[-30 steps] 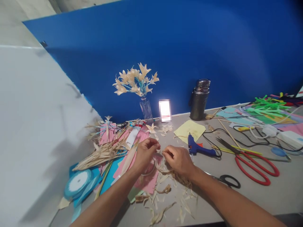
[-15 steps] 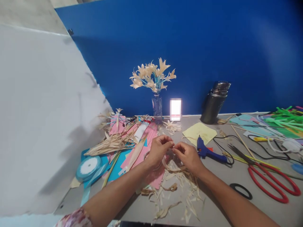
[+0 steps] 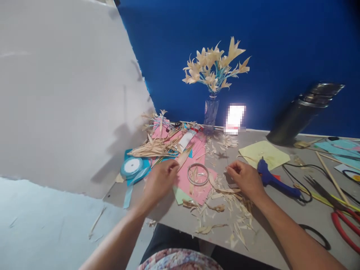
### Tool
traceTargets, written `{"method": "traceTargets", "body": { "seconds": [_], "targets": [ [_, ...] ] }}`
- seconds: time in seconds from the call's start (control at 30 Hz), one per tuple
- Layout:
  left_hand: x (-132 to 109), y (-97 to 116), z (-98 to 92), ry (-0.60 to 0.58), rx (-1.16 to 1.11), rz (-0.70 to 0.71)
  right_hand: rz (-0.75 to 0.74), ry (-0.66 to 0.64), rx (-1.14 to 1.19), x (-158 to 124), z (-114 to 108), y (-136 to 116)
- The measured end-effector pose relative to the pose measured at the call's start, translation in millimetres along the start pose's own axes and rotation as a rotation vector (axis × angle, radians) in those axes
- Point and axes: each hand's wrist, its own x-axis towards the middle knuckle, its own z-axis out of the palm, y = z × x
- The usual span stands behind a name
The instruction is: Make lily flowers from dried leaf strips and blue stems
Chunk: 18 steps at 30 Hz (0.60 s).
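Note:
My left hand [image 3: 164, 180] is over the left part of the papers, its fingers curled together beside a pale dried husk strip [image 3: 185, 159]. What it may hold is hidden. To the right, my right hand [image 3: 244, 177] pinches thumb against forefinger. A thin wire-like stem [image 3: 227, 159] rises from those fingertips toward pale dried petals [image 3: 227, 141]; where its top ends is unclear. Between the hands a clear roll of tape [image 3: 198, 184] lies on pink paper [image 3: 180, 180]. Dried husk scraps [image 3: 225, 210] are scattered in front.
A vase [image 3: 211, 116] of husk flowers [image 3: 215, 67] stands at the back, beside a bright blurred screen [image 3: 235, 118]. A blue glue gun [image 3: 278, 183], red-handled scissors [image 3: 341, 221] and a dark flask [image 3: 298, 116] are at right. Blue ribbon [image 3: 131, 167] and a husk bundle [image 3: 154, 147] lie left.
My hands have come apart, the left moving left toward the husk strip, uncovering the tape roll. The view has shifted left and down, showing my lap and the floor.

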Motion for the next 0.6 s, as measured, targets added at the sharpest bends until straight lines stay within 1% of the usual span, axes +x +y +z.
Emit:
{"method": "traceTargets", "body": {
  "seconds": [0.07, 0.13, 0.2, 0.27, 0.33, 0.43, 0.5, 0.6],
  "targets": [
    [-0.1, -26.3, -27.4, 0.165, 0.192, -0.117, 0.010, -0.006, -0.060, 0.0, -0.1, -1.0],
    [2.9, -48.8, -52.1, 0.260, 0.390, -0.221, 0.011, -0.013, -0.101, 0.1, 0.0, -1.6],
    [5.7, -63.3, -71.0, 0.238, 0.509, -0.297, 0.008, -0.020, -0.132, 0.2, 0.5, -1.8],
    [6.4, -69.1, -81.0, 0.209, 0.531, -0.334, 0.017, -0.029, -0.155, 0.4, 1.1, -1.7],
    [4.8, -69.0, -81.3, 0.190, 0.502, -0.340, 0.040, -0.038, -0.171, 0.6, 1.6, -1.4],
    [0.7, -66.8, -69.8, 0.121, 0.466, -0.302, 0.046, -0.043, -0.186, 0.7, 2.5, -0.5],
    [-1.3, -68.2, -61.2, 0.074, 0.489, -0.271, 0.030, -0.042, -0.203, 0.5, 3.0, 0.3],
    [-2.4, -75.0, -55.9, 0.073, 0.571, -0.225, 0.019, -0.043, -0.215, 0.0, 3.4, 1.1]
  ]
}}
